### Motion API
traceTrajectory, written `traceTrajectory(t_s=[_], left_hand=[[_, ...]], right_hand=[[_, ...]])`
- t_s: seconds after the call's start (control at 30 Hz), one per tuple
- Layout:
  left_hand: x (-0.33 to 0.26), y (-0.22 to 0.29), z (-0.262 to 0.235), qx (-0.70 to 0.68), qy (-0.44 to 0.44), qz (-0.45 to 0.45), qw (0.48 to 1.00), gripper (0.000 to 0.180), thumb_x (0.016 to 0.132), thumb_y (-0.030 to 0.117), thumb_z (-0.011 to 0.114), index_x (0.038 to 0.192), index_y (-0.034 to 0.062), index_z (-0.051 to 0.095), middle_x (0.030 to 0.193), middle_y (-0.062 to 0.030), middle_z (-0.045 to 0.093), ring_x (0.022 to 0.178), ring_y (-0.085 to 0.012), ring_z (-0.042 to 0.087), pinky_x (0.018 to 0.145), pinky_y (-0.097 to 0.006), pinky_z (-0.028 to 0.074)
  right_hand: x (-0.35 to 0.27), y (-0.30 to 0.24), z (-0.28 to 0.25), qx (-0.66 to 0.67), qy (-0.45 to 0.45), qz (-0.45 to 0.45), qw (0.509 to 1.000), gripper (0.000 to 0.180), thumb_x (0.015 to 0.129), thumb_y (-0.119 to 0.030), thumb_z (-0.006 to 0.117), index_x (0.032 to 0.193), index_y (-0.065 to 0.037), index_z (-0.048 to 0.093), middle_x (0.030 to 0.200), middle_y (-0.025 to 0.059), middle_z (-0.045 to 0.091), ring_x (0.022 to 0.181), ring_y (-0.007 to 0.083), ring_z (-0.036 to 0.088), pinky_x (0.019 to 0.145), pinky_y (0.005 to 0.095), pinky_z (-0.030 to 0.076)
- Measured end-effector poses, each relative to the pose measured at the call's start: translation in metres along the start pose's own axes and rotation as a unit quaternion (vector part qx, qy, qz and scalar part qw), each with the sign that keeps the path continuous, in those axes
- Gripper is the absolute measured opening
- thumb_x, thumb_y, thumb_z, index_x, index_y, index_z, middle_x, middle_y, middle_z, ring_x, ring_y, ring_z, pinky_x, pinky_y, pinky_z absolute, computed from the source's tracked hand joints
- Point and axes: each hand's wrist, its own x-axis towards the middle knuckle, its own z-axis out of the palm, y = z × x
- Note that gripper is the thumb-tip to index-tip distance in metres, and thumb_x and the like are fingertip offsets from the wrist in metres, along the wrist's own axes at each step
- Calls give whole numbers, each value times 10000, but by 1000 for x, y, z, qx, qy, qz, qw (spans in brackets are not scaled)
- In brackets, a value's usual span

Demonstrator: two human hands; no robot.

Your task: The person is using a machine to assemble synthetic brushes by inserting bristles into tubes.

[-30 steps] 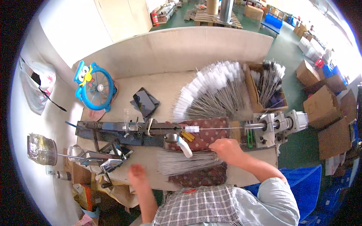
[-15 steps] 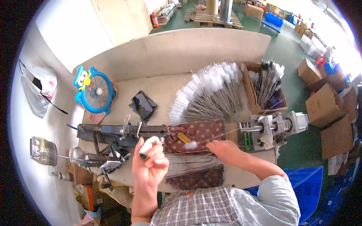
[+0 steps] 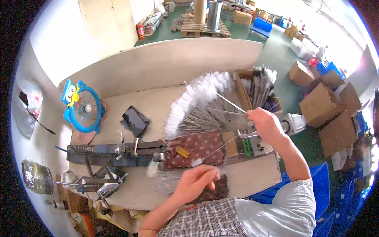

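Observation:
My right hand (image 3: 266, 124) is raised over the right side of the bench, its fingers pinched on a thin pale wire stem (image 3: 231, 103). That stem slants up and left across a fan of white-headed wire brushes (image 3: 199, 93); whether it carries bristles I cannot tell. My left hand (image 3: 196, 182) hovers with curled, slightly smeared fingers over a bundle of loose wires (image 3: 169, 182). Just beyond it, a small white brush (image 3: 196, 162) lies on the brown dotted cloth (image 3: 211, 144), its stem running to the metal chuck (image 3: 245, 135). A yellow block (image 3: 182, 151) rests on the cloth.
A lever mechanism (image 3: 132, 148) spans the bench's left, with a blurred white piece (image 3: 152, 170) near it. Behind are a blue toy-like wheel (image 3: 87, 107) and dark sheets (image 3: 135, 121). A carton of brushes (image 3: 241, 91) stands at right; a low panel (image 3: 169, 59) borders the back.
My left hand has let go of the white piece by the lever and moved right and nearer to me. My right hand has risen away from the cloth, up and right. The whole view has shifted.

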Motion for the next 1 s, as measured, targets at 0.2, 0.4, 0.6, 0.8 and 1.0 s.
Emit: traceTrajectory(t_s=[0.2, 0.4, 0.6, 0.8, 1.0], left_hand=[[113, -38, 35, 579, 109, 217, 778, 176, 853, 157, 521, 1020, 102, 527, 852, -101, 588, 668, -249, 623, 559, -362, 496], [159, -18, 15, 727, 173, 252, 614, 62, 779, 169, 538, 814, 120, 523, 787, -65, 520, 691, -238, 587, 564, -377, 467], [136, -35, -19, 728, 190, 318, 578, 265, 733, 131, 586, 987, 132, 659, 1027, -61, 601, 899, -208, 576, 734, -333, 467], [28, -62, -8, 415, 249, 174, 857, 212, 865, 256, 569, 945, 85, 665, 879, -99, 649, 743, -214, 626, 654, -313, 501], [-6, -88, -64, -412, 277, -132, 858, 411, 894, 444, 462, 838, 83, 650, 722, -50, 607, 631, -192, 560, 591, -309, 444]], right_hand=[[2, 6, 41, 175, 47, -63, 981, 285, 705, 23, 532, 968, -32, 626, 884, 128, 632, 817, 314, 613, 719, 375, 506], [2, 13, 67, 185, 71, -7, 980, 142, 780, -170, 612, 897, -107, 662, 779, 154, 628, 726, 334, 608, 632, 400, 491], [11, 13, 52, 225, -84, -46, 970, 148, 707, -306, 680, 767, -174, 711, 713, 78, 633, 730, 268, 597, 651, 385, 478], [52, -59, 79, 290, -28, -223, 930, 149, 697, -274, 674, 741, -133, 697, 710, -4, 640, 750, 212, 568, 675, 345, 485], [70, -121, 114, 297, 7, -190, 936, 87, 690, -209, 633, 697, -122, 628, 682, 10, 611, 771, 228, 554, 671, 353, 473]])
